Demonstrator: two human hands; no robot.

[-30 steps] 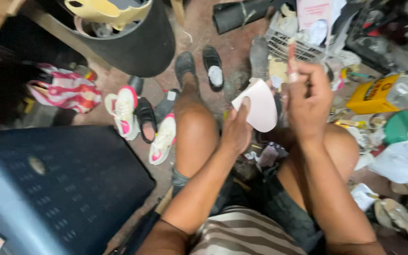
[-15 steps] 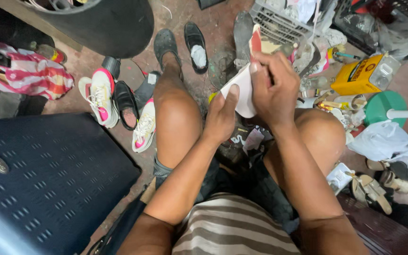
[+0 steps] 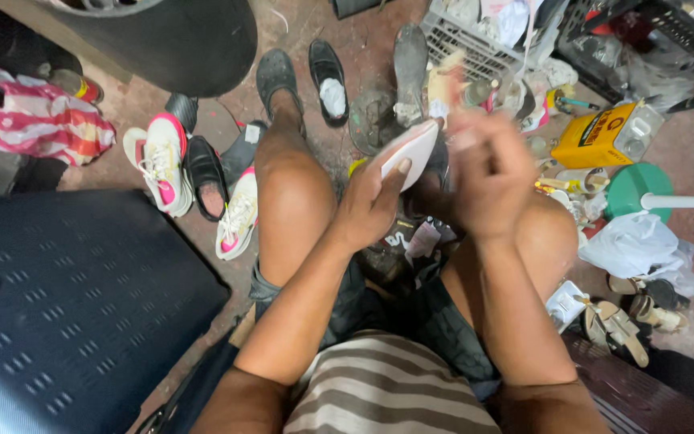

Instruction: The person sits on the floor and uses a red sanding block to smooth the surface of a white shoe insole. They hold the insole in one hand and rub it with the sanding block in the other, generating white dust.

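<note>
White shoe sole [image 3: 413, 153], flat and pale with a curved edge, is held tilted above the knees, clamped in the left hand [image 3: 371, 205]. The right hand [image 3: 487, 173] is motion-blurred just beside it; its grip cannot be told. Step judged: sole surface being worked or rubbed. Next move calls for a steady hold and even passes.

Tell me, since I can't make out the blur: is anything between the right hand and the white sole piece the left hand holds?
Nothing visible. The left hand grips the white sole piece, and the blurred right hand is right beside its edge, with no object between them.
</note>
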